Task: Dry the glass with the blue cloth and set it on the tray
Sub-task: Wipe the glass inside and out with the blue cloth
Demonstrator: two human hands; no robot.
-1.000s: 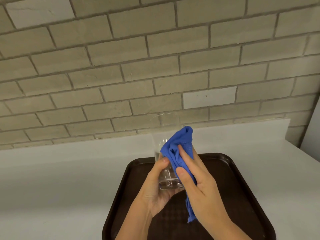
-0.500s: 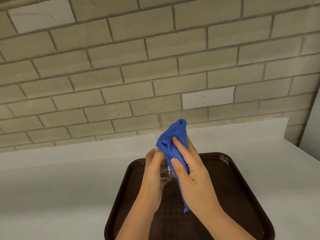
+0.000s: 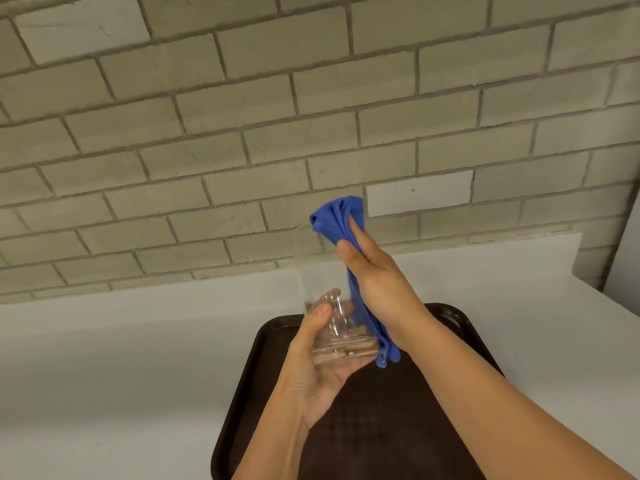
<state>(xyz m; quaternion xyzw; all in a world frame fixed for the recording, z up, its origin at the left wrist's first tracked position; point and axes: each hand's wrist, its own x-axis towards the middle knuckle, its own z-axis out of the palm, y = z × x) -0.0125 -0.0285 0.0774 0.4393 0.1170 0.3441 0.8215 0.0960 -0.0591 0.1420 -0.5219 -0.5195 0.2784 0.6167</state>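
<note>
Head cam: left hand point(image 3: 317, 368) gripping glass point(image 3: 323, 299) base, right hand point(image 3: 375, 275) pinching blue cloth point(image 3: 341, 220) at the rim, above tray point(image 3: 450, 341)

Tray point(image 3: 460, 327) near edge cut off at frame bottom; glass point(image 3: 322, 299) rim barely visible; cloth point(image 3: 341, 216) partly behind right hand point(image 3: 377, 278).

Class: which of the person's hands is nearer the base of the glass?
Left. The left hand cups the base of the glass; the right hand presses the blue cloth against its upper side.
</note>
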